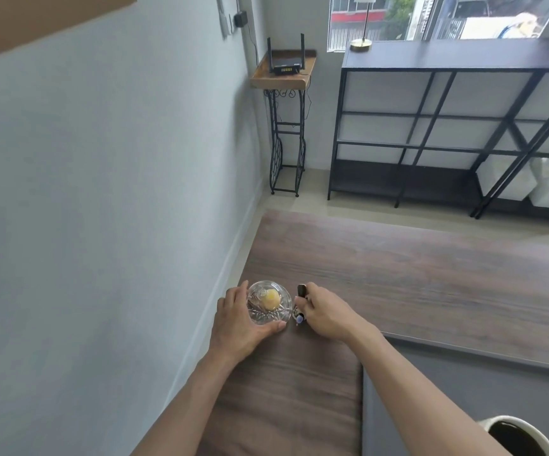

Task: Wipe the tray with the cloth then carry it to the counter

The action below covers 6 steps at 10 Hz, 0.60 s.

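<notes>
Left hand [240, 319] cups a cut-glass dish [269, 302] near the wooden table's [398, 268] left edge. Right hand [324, 312] pinches small dark items [301, 302] just beside it. We see no cloth. The grey tray [464, 373], lower right, looks rigid and smooth; we would grip opposite rims.

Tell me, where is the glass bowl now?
The glass bowl sits on the wooden table near the wall, cupped by the left hand.
</notes>
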Each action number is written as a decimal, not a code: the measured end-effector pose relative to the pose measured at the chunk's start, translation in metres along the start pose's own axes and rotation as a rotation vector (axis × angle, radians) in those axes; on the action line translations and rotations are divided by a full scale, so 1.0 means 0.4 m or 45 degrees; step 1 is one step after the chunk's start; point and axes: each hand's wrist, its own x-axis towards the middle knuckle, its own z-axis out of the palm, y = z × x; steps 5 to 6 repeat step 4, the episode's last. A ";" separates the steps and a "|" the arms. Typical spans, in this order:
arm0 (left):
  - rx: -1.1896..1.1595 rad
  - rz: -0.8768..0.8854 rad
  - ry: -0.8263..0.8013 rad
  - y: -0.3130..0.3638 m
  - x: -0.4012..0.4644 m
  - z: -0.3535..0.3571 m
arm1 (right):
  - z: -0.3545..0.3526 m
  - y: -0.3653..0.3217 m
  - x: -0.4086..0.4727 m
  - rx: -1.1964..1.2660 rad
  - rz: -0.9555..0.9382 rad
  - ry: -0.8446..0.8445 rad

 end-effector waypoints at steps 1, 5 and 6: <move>0.016 -0.003 0.002 0.001 -0.001 0.000 | -0.005 -0.006 -0.009 -0.022 -0.007 0.020; 0.006 0.047 0.075 -0.001 -0.025 0.000 | -0.019 -0.011 -0.045 -0.019 0.011 0.124; 0.006 0.047 0.075 -0.001 -0.025 0.000 | -0.019 -0.011 -0.045 -0.019 0.011 0.124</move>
